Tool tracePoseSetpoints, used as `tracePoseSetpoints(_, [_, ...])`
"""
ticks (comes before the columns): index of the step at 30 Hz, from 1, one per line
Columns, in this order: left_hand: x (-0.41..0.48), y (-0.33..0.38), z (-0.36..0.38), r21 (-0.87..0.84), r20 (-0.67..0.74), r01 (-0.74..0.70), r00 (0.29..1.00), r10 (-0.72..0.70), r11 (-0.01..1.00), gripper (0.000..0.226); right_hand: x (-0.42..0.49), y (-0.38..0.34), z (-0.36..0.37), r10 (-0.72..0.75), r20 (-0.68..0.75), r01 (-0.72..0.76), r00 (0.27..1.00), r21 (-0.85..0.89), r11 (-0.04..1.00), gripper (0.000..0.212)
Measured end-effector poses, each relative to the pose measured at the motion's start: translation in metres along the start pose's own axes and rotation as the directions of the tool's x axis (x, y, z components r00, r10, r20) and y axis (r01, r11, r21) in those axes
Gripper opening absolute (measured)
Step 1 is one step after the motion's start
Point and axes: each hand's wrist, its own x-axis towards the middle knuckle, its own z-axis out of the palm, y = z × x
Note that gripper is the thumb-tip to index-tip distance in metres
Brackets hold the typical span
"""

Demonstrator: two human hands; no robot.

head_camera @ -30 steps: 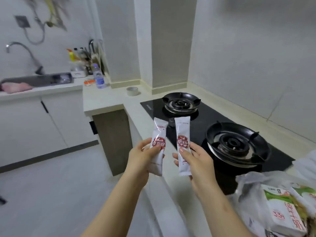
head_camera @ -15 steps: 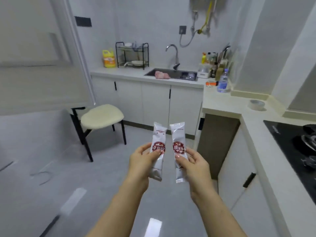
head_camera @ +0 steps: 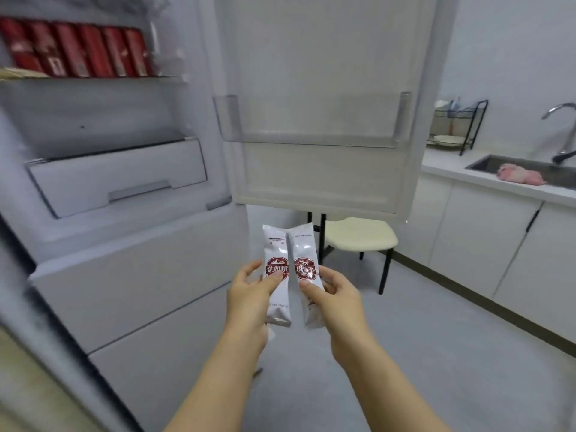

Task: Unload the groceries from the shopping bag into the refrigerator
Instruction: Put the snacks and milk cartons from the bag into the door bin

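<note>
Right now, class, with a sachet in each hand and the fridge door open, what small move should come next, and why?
Probably raise both hands toward the clear door bin. The left hand pinches the left sachet and the right hand pinches the right sachet. The door stands open, and the bin sits just above them and appears to hold nothing.

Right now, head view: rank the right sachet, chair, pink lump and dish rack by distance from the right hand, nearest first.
1. Right sachet: pinched in the right hand itself.
2. Chair: on the floor just beyond the hand, slightly right.
3. Pink lump in the sink and dish rack, both far right: too close to call.
</note>
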Motion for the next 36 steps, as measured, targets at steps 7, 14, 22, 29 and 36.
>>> tracePoseSetpoints(7, [0.058,0.067,-0.078,-0.106,-0.226,-0.157,0.965,0.13,0.982,0.039,0.047,0.004,0.134,0.046,0.251,-0.045,0.967,-0.01,0.999,0.018])
tracePoseSetpoints(14, [0.11,0.114,-0.108,-0.128,-0.406,-0.286,0.889,0.213,0.95,0.038,0.104,-0.006,0.211,0.046,0.43,-0.038,0.902,-0.028,0.999,0.017])
tracePoseSetpoints(22, [0.18,0.159,-0.108,-0.105,-0.499,-0.385,0.818,0.287,0.917,0.036,0.183,-0.024,0.266,0.009,0.568,-0.014,0.823,0.005,1.0,0.018])
tracePoseSetpoints(29, [0.224,0.196,-0.103,-0.046,-0.566,-0.467,0.741,0.362,0.883,0.035,0.237,-0.043,0.311,-0.043,0.643,0.021,0.765,0.042,0.999,0.018])
tracePoseSetpoints(36, [0.253,0.248,-0.111,0.053,-0.563,-0.54,0.679,0.471,0.84,0.032,0.266,-0.066,0.359,-0.106,0.683,0.03,0.723,0.122,0.992,0.021])
